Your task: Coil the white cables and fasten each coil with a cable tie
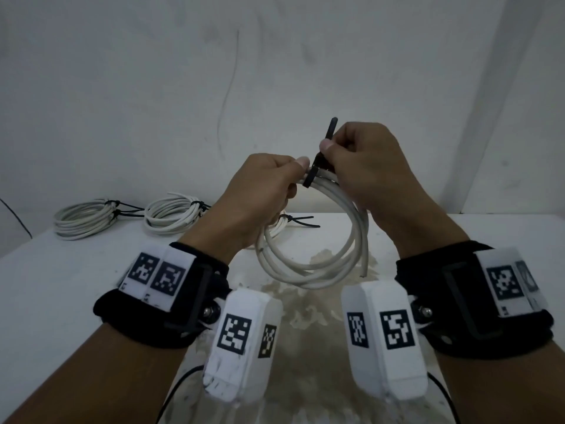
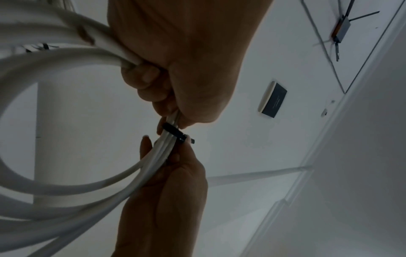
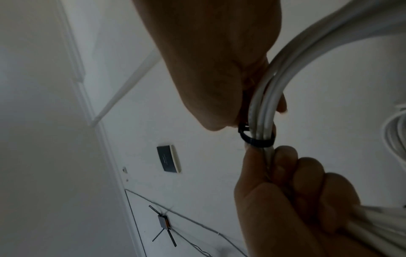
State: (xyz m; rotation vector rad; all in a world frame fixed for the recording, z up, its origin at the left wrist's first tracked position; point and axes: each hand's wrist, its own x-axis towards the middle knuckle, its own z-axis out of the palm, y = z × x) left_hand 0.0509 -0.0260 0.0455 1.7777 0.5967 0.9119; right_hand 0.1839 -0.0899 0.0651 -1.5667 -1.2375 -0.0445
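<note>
I hold a white cable coil (image 1: 308, 270) in the air over the table, its loops hanging down between my wrists. My left hand (image 1: 293, 175) grips the top of the bundle in a fist. A black cable tie (image 1: 315, 168) wraps the strands just right of that grip, with its tail standing up. My right hand (image 1: 331, 148) pinches the tie at its head, thumb on top. In the left wrist view the cable tie (image 2: 173, 131) crosses the strands between both hands. In the right wrist view the cable tie (image 3: 257, 140) forms a loop round the coil (image 3: 263, 113).
Two tied white coils (image 1: 85, 218) (image 1: 174, 215) lie at the back left of the white table (image 1: 61, 286). A third coil (image 1: 279, 224) sits partly hidden behind my left hand. A stained patch (image 1: 305, 316) marks the table's middle. The wall stands close behind.
</note>
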